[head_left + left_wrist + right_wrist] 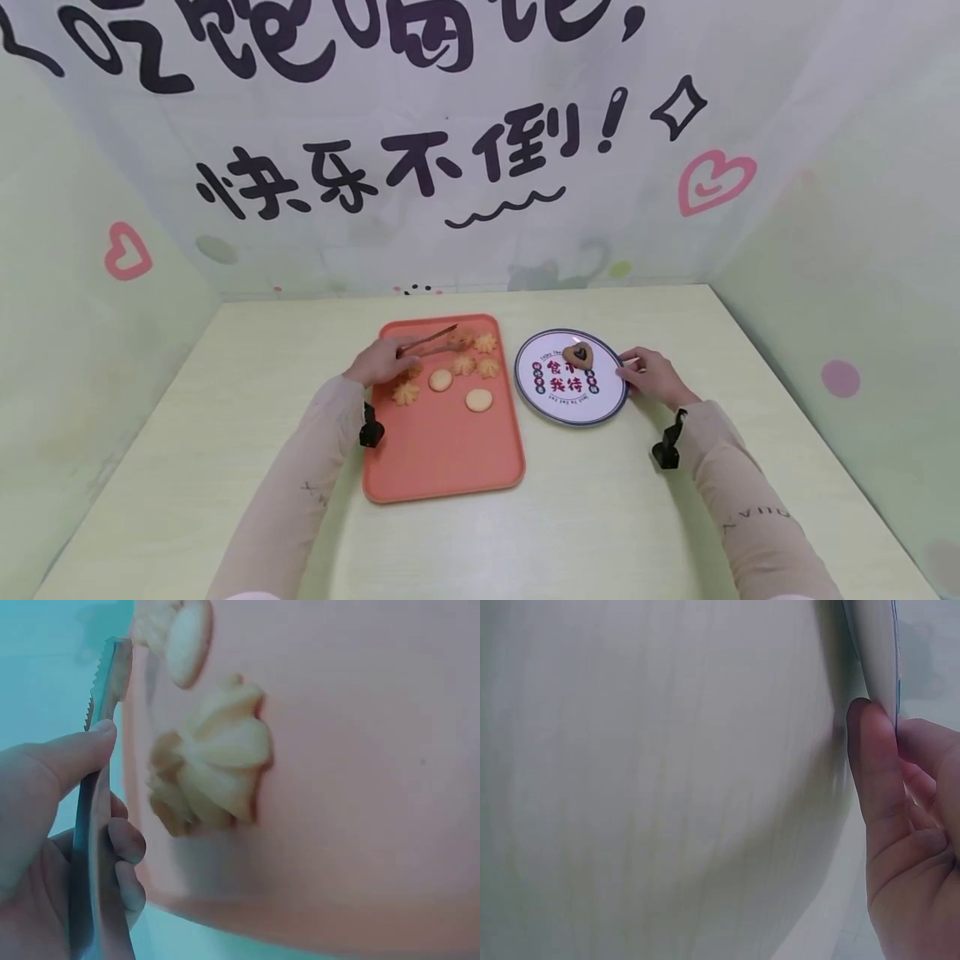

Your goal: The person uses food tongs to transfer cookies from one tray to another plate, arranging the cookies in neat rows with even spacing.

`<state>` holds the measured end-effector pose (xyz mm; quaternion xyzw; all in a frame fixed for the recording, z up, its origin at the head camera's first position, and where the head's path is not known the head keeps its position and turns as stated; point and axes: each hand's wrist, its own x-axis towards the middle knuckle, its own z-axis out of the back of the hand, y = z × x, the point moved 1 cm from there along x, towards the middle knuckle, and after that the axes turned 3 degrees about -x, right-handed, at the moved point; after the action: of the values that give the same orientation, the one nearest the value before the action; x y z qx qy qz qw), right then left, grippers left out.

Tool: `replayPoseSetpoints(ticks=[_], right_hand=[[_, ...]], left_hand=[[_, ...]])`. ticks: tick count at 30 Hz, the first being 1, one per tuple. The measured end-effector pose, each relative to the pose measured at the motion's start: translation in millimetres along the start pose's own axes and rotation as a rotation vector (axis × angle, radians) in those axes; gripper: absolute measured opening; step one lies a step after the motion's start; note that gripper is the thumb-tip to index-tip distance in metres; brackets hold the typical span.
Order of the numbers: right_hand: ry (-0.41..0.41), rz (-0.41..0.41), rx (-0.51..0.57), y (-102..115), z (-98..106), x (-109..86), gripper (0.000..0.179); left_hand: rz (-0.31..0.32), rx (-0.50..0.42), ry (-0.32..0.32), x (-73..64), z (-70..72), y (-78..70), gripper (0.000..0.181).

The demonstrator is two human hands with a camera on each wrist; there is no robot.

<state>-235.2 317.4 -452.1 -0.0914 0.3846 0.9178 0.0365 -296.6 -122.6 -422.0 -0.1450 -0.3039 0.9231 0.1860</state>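
Observation:
My left hand [375, 361] holds metal serving tongs [96, 847] over the upper left of an orange tray [442, 462]. Serrated edges show at the tips in the left wrist view, with the thumb along one arm and fingers curled round the other. Several flower-shaped cookies [406, 393] and round flat cookies [478, 400] lie on the tray. One ridged cookie [217, 757] is close beside the tongs. On the right, my right hand [656, 377] pinches the rim of a white plate [536, 398] with a blue edge. A brown heart-shaped cookie [578, 356] rests on that plate.
Tray and plate stand side by side on a pale wooden table [577, 508]. A white printed backdrop [450, 250] rises behind the table's far edge. Pale green side walls [840, 292] stand at left and right. Each wrist wears a small black camera [667, 450].

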Motion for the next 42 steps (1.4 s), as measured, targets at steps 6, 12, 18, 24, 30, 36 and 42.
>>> replayPoseSetpoints(ticks=[6,12,18,24,30,36,42], right_hand=[[-0.01,0.007,0.001,-1,0,-1.4,0.032],[-0.012,0.02,-0.007,-2,1,-1.0,0.033],[-0.02,0.016,-0.016,-2,3,-2.1,0.032],[-0.021,0.018,0.003,-2,1,-2.3,0.031],[-0.022,0.037,0.005,-1,-1,-2.9,0.031],[-0.019,0.031,-0.006,-1,-1,-3.0,0.031],[-0.02,0.038,-0.004,1,-1,-2.4,0.031]], left_hand=[[0.023,0.071,-0.031,-3.8,0.3,-17.8,0.043],[0.034,0.132,-0.068,-7.4,-4.1,-38.2,0.043],[-0.011,0.071,-0.077,-8.8,-15.8,-60.3,0.044],[0.058,0.011,-0.063,-6.6,-28.9,-77.9,0.045],[0.074,0.011,-0.088,-4.6,-41.9,-94.2,0.045],[0.087,-0.035,-0.097,-3.0,-62.2,-106.2,0.041],[0.165,-0.014,-0.063,1.6,-79.0,-117.1,0.038]])
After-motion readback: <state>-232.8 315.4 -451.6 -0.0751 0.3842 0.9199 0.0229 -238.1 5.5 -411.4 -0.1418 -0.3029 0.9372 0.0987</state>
